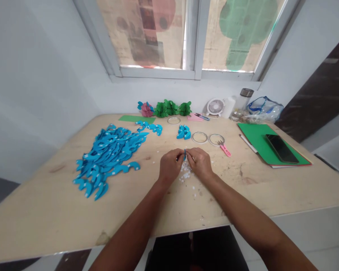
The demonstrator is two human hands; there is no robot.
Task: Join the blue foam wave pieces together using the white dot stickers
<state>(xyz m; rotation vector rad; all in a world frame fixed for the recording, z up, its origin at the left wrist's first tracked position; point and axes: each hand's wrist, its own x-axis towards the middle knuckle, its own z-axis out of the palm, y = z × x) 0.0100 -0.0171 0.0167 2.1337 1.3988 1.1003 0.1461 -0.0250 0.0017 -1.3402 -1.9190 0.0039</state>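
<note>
Between my two hands, over the middle of the table, a small blue paper piece (185, 153) shows edge-on. My left hand (171, 163) pinches it from the left, and my right hand (200, 162) pinches it from the right. The fingers hide most of it. Under the hands lie white paper scraps (185, 174). Just beyond them sit a few curved blue pieces with white squares (183, 132). To the left spreads a large heap of blue curved paper pieces (110, 150), many bearing small white squares.
Rolls of tape (199, 137) and pink-handled snips (225, 149) lie right of centre. A phone (281, 148) rests on green sheets (251, 135) at the right. Along the wall stand green paper shapes (169, 108), a small fan (215, 107) and a bottle (244, 98).
</note>
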